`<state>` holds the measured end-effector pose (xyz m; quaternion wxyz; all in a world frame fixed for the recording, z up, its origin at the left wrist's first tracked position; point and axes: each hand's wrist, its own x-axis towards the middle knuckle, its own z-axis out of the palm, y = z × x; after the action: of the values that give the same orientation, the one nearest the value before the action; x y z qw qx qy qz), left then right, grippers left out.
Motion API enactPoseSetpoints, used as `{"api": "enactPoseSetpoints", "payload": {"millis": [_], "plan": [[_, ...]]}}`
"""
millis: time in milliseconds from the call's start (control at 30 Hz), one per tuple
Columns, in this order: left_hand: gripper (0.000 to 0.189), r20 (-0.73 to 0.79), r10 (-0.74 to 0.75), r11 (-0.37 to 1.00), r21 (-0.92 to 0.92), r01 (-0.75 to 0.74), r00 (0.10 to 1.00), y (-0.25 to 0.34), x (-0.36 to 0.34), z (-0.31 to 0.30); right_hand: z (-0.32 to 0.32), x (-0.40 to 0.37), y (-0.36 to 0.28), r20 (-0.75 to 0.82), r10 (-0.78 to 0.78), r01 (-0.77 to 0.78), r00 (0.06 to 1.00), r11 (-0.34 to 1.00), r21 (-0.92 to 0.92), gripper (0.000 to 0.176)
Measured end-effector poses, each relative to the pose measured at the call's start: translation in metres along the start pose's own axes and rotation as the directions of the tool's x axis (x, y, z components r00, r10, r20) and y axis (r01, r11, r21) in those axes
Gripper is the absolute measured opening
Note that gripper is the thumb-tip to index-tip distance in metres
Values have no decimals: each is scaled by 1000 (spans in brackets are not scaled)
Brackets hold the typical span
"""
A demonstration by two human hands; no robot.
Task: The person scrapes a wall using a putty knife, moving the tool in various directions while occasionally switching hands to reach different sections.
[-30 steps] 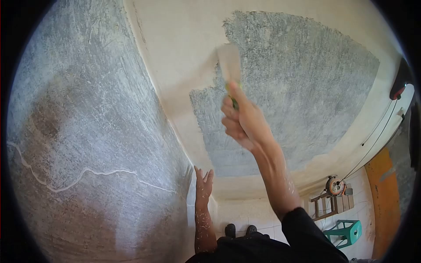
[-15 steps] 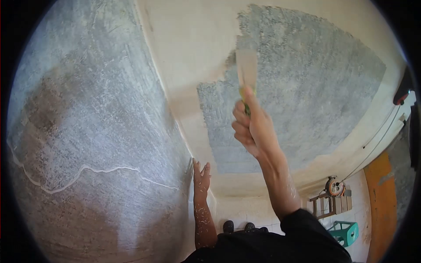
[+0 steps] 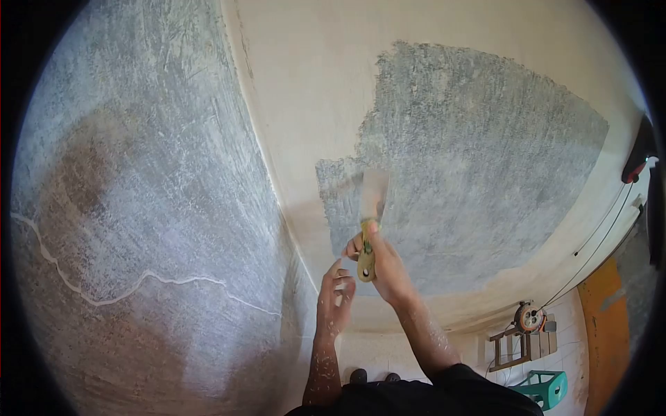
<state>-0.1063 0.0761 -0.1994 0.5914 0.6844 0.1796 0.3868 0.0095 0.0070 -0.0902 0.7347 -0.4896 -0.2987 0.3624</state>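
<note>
My right hand [image 3: 386, 269] is wrapped around the yellow-green handle of a putty knife [image 3: 375, 191], thumb laid along the top near the blade. Its flat, wide blade points up the wall, over the lower left of a grey scraped patch [image 3: 479, 159]. Just left of the handle, my left hand [image 3: 336, 299] is raised with its fingers loosely bent and apart, fingertips close to the right hand's fingers. Pale flecks speckle both forearms. Cream coating [image 3: 305, 83] surrounds the rough-edged grey patch.
A grey, mottled wall [image 3: 159, 180] with a wavy white line meets this wall at a corner on the left. At lower right are an orange cable reel [image 3: 530, 319], a wooden step [image 3: 517, 345], a green plastic stool [image 3: 550, 390] and an orange panel [image 3: 602, 333].
My right hand has come down and slightly left with the putty knife, from the patch's upper left edge. My left hand has left the wall corner and moved toward the knife handle.
</note>
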Motion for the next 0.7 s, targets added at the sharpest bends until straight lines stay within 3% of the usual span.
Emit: {"api": "enactPoseSetpoints", "payload": {"millis": [33,133,167,233,367,433,533,567,633,700], "plan": [[68,14,84,991,-106,-82,996,15,0,7,-2,-2,3,-34,-4,0,999,995,-95,58],[73,109,144,989,25,-148,984,40,0,22,-10,-5,18,-47,132,-136,990,986,-93,50],[74,90,247,957,134,-258,965,41,4,26,-12,-7,21,-42,196,-199,980,977,-83,46],[75,82,447,821,357,-445,891,43,10,31,-17,-5,38,-31,95,-99,995,966,-239,44],[63,-33,375,844,426,-327,926,44,10,41,-27,-17,36,85,-13,38,996,951,-307,41],[53,-123,334,874,412,-258,935,45,8,40,-42,-18,49,10,-154,150,988,936,-319,35],[40,-215,530,745,579,-331,820,47,19,37,-81,-26,65,-97,-266,207,959,892,-401,30],[39,-231,530,743,590,-315,816,53,24,36,-97,-28,69,-124,-285,206,950,876,-437,29],[37,-270,527,743,607,-282,806,78,37,40,-126,-32,80,-267,-416,276,869,857,-436,28],[37,-316,595,721,616,-317,739,98,59,46,-153,-41,78,-367,-472,243,801,818,-521,26]]}}
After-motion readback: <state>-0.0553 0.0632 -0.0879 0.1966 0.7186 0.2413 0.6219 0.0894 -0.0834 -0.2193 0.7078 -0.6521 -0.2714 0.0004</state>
